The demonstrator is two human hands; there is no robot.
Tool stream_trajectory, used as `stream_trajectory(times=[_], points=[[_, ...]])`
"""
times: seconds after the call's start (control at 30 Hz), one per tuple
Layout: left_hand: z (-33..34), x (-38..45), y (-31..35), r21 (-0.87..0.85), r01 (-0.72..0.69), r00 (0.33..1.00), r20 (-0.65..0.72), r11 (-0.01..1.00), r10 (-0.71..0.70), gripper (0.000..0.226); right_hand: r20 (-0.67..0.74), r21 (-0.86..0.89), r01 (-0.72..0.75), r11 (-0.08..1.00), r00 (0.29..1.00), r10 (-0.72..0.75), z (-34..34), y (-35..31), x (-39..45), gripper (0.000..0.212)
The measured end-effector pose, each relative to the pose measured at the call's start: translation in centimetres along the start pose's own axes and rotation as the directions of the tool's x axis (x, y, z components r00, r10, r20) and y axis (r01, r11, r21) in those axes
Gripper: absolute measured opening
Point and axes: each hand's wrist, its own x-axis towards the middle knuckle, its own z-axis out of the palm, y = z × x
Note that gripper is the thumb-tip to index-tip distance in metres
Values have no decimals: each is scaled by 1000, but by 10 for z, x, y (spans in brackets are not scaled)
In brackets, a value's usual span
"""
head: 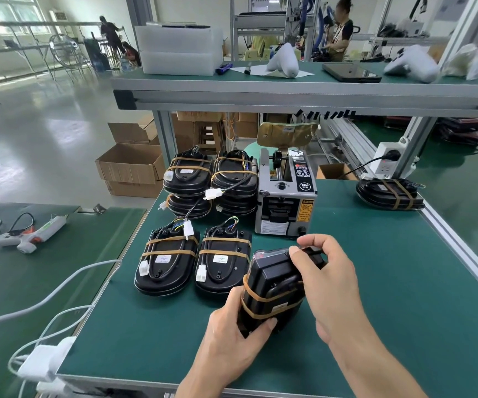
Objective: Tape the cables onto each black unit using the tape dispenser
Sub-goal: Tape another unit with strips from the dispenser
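A black unit (272, 285) with two brown tape bands and a looped cable lies on the green mat in front of me. My left hand (232, 337) grips its near end. My right hand (326, 271) curls over its far end, fingers pinching at the top edge. Just behind stands the grey tape dispenser (285, 196). To the left lie two taped units side by side (166, 262) (222, 261), with white connectors. Behind them are two stacks of taped units (187, 179) (234, 179).
One more taped unit (389, 193) lies at the far right by a power strip (387, 159). A glue gun (31, 237) rests on the left table. White cables and chargers (45, 360) hang at the near left edge. An overhead shelf (289, 96) spans the bench.
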Motion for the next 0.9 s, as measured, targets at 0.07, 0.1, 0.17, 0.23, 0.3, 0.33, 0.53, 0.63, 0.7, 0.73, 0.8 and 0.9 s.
stream_trajectory(times=[0.07, 0.1, 0.17, 0.23, 0.3, 0.33, 0.53, 0.63, 0.7, 0.73, 0.8, 0.9], points=[[0, 0, 1, 3, -10, 1000, 1, 1000, 10, 48, -3, 20, -5, 1000, 1000, 5, -2, 3, 3, 20], [0, 0, 1, 4, -12, 1000, 0, 1000, 12, 48, -9, 30, -8, 1000, 1000, 8, -2, 4, 5, 24], [0, 0, 2, 3, -5, 1000, -2, 1000, 5, 47, 3, 44, -4, 999, 1000, 4, -5, 8, 8, 27], [-1, 0, 2, -8, 1, 1000, 3, 1000, -1, 45, 42, 54, 8, 998, 999, -11, -5, 10, 8, 28], [-2, -1, 3, -20, 18, 1000, 2, 1000, -18, 41, 82, 109, -5, 994, 997, -4, -9, 15, 11, 36], [-3, -1, 5, -22, 32, 999, -4, 999, -32, 37, 106, 168, -41, 985, 994, 23, -12, 17, 14, 39], [-12, -1, 14, -82, 108, 994, 0, 991, -108, 25, 410, 182, -270, 945, 895, 177, -31, 57, 8, 49], [-16, -1, 17, -193, 146, 989, 28, 970, -144, 31, 500, 94, -236, 967, 852, 159, -34, 73, -2, 51], [-18, 0, 17, -268, 192, 981, 21, 944, -193, 41, 451, 78, -213, 974, 879, 156, -30, 73, -1, 54], [-19, -1, 17, -310, 208, 977, 13, 928, -214, 49, 418, 96, -224, 970, 893, 165, -26, 70, 1, 52], [-18, -1, 20, -426, 252, 960, -1, 869, -279, 61, 404, 181, -291, 939, 893, 199, -19, 62, 8, 53], [-14, 1, 21, -470, 280, 947, -8, 837, -322, 79, 429, 157, -394, 905, 853, 297, -5, 48, 23, 42]])
